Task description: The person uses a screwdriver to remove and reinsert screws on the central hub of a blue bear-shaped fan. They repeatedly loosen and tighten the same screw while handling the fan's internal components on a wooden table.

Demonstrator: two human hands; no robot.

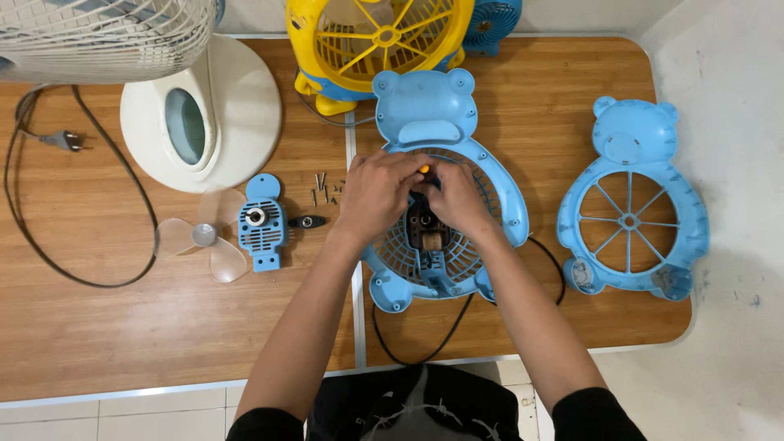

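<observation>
Both hands, left (377, 189) and right (454, 198), meet at frame centre over a blue bear-shaped plastic fan housing (433, 122) on the wooden counter (122, 327). Their fingers pinch a small orange-tipped tool (424, 169) above the exposed motor (426, 233).

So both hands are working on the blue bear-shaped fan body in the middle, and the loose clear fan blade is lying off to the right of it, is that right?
Not quite. Both hands, left and right, are on the blue bear-shaped fan body in the middle, but the clear fan blade lies to its left, beside the small blue motor cover. The head view shows this.
</observation>
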